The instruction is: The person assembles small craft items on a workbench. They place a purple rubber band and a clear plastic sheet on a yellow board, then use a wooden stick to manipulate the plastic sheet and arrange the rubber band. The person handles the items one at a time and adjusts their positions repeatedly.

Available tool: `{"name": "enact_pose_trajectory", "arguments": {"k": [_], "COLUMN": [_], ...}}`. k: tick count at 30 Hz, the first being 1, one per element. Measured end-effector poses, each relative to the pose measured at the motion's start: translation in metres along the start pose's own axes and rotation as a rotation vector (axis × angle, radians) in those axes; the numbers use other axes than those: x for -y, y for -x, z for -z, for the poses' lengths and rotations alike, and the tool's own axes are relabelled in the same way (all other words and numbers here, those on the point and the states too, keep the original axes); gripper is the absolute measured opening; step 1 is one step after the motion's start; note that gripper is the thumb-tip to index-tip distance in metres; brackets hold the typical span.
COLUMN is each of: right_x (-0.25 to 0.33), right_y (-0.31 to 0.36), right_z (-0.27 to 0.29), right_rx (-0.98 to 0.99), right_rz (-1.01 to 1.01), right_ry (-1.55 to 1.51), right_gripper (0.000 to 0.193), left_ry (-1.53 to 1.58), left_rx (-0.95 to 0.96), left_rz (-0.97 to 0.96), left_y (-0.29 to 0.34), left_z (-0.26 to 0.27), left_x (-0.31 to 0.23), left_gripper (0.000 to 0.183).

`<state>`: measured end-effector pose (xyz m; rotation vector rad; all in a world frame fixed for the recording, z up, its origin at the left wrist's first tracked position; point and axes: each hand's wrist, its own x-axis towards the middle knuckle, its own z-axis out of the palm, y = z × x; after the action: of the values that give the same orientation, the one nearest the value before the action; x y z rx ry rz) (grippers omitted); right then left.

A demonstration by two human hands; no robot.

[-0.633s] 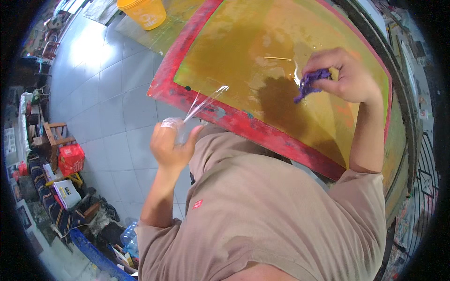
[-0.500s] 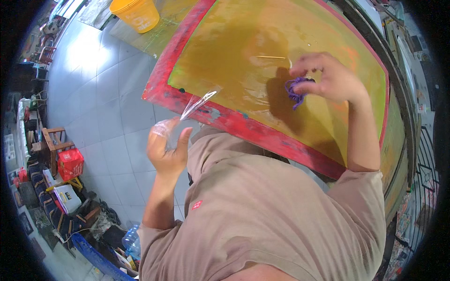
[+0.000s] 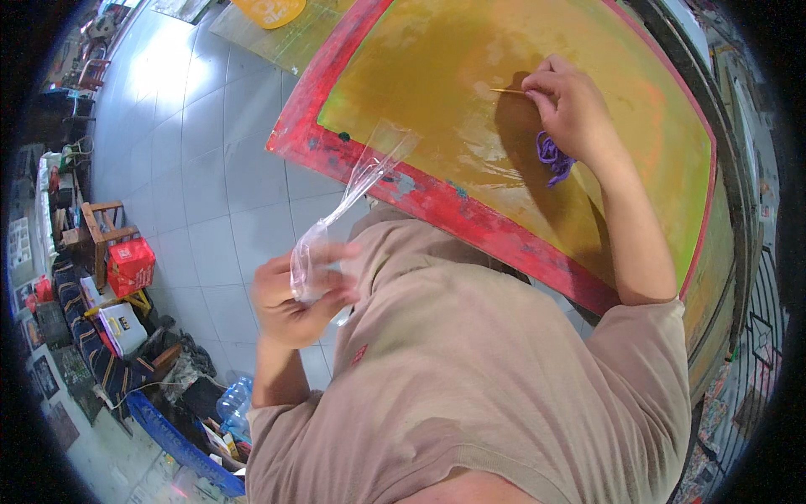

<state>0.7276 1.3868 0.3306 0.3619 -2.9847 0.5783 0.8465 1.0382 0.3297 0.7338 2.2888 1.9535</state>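
A large yellow panel with a red frame lies before me. Over it, my right hand is closed in a pinch on one end of a thin wooden stick, like a toothpick. Purple yarn shows beside my right wrist; whether it rests on the panel or hangs from the hand, I cannot tell. My left hand, blurred by motion, has its fingers curled on clear plastic film. The film stretches from those fingers up across the frame's near left edge.
A yellow bucket stands beyond the panel's far left. On the tiled floor at left are a wooden chair, a red box and a white container. A clear plastic bottle stands near a blue edge lower left.
My right hand has moved away from me and picked the stick up off the panel. My left hand has come lower and nearer, its fingers curling, and the film is stretched longer.
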Motion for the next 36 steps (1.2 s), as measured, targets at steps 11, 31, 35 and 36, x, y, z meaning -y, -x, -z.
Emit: {"name": "enact_pose_trajectory", "arguments": {"k": [11, 31, 35, 36], "right_x": [0.037, 0.072, 0.064, 0.063], "right_y": [-0.004, -0.001, 0.005, 0.006], "right_z": [0.011, -0.033, -0.031, -0.032], "right_rx": [-0.007, -0.03, -0.013, -0.008], "right_rz": [0.073, 0.228, 0.245, 0.248], "right_ry": [-0.3, -0.174, -0.227, -0.233], "right_gripper": [0.01, 0.008, 0.012, 0.011], "left_ry": [-0.093, -0.484, -0.388, -0.401], "left_rx": [-0.314, -0.152, -0.314, -0.325], "left_rz": [0.298, 0.489, 0.18, 0.127], "left_y": [0.033, -0.095, -0.09, -0.088], "left_z": [0.077, -0.047, -0.044, -0.044], "left_x": [0.007, 0.029, 0.047, 0.052], "left_gripper": [0.04, 0.043, 0.033, 0.032]}}
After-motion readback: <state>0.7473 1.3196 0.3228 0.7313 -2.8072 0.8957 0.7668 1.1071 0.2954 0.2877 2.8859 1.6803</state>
